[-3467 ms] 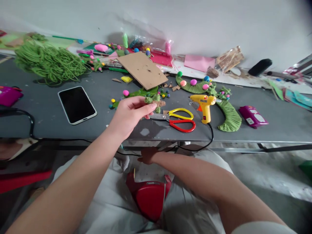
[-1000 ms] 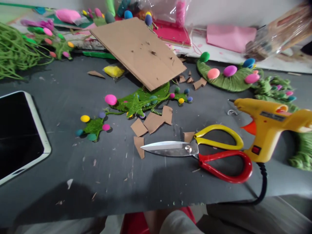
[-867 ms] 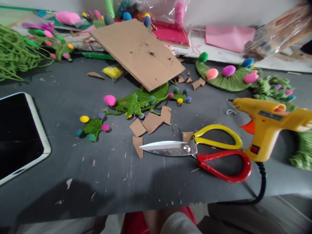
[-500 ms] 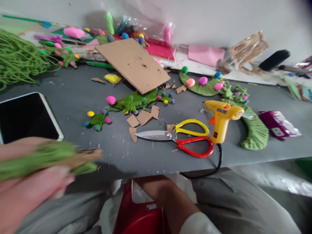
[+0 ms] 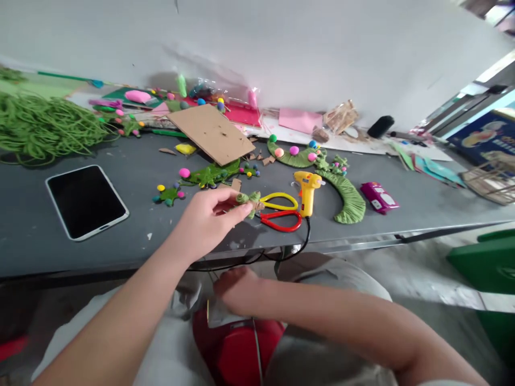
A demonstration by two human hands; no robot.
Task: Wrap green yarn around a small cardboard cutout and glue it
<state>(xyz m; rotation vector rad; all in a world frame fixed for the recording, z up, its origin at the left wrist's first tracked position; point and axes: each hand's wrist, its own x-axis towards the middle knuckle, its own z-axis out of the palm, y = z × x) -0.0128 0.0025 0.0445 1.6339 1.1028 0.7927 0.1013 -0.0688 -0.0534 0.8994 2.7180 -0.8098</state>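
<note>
My left hand (image 5: 209, 217) is over the table, thumb and fingers pinched on a small cardboard piece wrapped in green yarn (image 5: 252, 199). Directly beyond that piece lie scissors (image 5: 281, 221) with one yellow and one red handle; their blades are mostly hidden behind it. Below the table edge, above my lap, my right hand (image 5: 237, 289) is curled closed; thin strands show beside it, but what it holds is not clear. A yellow glue gun (image 5: 306, 193) rests right of the scissors. Beside the gun curves a green yarn-wrapped crescent (image 5: 350, 201) with coloured pompoms on its upper part.
A phone (image 5: 86, 201) lies at left, with a heap of green yarn (image 5: 48, 126) behind it. A cardboard sheet (image 5: 211, 134) leans over green pompom pieces (image 5: 213, 174). A purple packet (image 5: 379, 197) is at right. A red stool (image 5: 237, 348) shows between my legs.
My left hand has moved right from the left edge to the scissors, carrying the wrapped piece. My right hand has come into fuller view below the table. The view has shifted and widened.
</note>
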